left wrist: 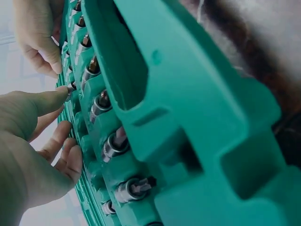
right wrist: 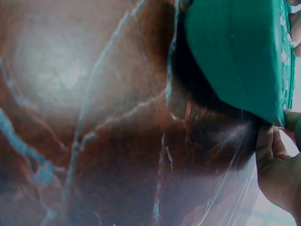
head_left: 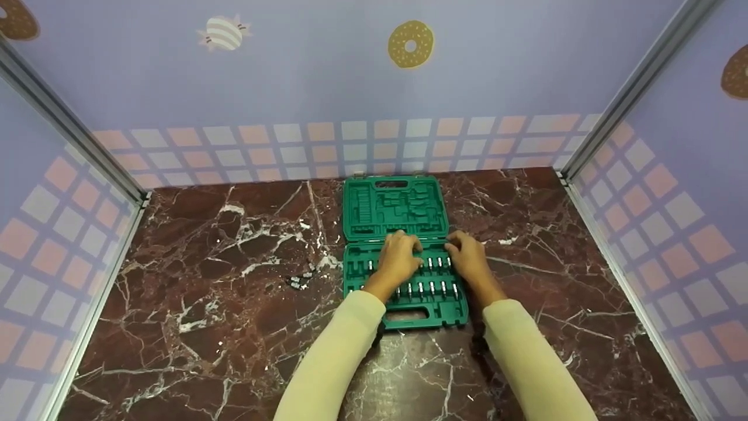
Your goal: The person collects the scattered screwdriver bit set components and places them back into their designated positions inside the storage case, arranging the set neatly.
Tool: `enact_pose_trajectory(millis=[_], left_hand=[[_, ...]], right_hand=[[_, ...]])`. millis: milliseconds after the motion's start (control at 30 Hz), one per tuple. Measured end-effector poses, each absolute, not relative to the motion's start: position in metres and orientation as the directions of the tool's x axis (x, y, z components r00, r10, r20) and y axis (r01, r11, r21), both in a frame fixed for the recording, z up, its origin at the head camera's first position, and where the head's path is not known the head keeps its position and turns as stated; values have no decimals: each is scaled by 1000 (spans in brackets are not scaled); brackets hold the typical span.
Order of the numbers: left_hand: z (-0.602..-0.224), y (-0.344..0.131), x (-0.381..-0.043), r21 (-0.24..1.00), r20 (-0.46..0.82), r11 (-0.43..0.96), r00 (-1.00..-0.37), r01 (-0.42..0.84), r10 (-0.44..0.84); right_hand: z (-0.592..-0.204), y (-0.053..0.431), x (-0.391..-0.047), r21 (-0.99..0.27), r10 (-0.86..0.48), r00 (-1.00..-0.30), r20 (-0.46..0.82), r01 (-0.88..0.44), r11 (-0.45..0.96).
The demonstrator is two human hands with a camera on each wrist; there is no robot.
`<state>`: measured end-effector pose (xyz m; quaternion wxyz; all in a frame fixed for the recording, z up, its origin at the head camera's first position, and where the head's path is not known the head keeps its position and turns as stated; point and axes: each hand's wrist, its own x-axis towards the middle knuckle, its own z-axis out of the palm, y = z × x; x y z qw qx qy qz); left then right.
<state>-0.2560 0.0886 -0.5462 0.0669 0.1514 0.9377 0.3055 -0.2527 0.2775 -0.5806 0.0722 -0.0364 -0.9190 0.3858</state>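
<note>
Green case (head_left: 447,316), open on the surface (head_left: 245,304) right of its middle, lid (head_left: 397,202) laid out on the far side. Socket bits stand in two rows: the near row (head_left: 432,288) looks largely occupied where visible; the far row (head_left: 439,262) shows bits at right and vacant slots toward the left. Small loose pieces (head_left: 295,283) lie on the surface left of the case. The work thus appears partly complete, although filling cannot be distinguished from emptying. Left hand (head_left: 400,256): fingers loosely spread, thumb against one far-row bit (left wrist: 71,87). Right hand (head_left: 470,257): thumb and fingers pinch the case's right edge near the hinge. Beyond: a patterned far wall (head_left: 339,76).
</note>
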Motion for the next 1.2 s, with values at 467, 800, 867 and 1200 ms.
enact_pose_trajectory(millis=[467,800,867,1200], left_hand=[[-544,91,-260,596,-76,787,-965,158,252],[-549,98,-259,565,-38,812,-978,149,205],[-549,99,-259,564,-36,812,-977,153,209],[-550,90,-258,563,-37,798,-958,216,286]], right_hand=[[-580,276,-252,-715,118,-985,129,-10,699],[-582,277,-253,-709,110,-986,125,-11,706],[-581,278,-253,-706,112,-986,122,-7,708],[-581,277,-253,-704,119,-987,109,8,710]])
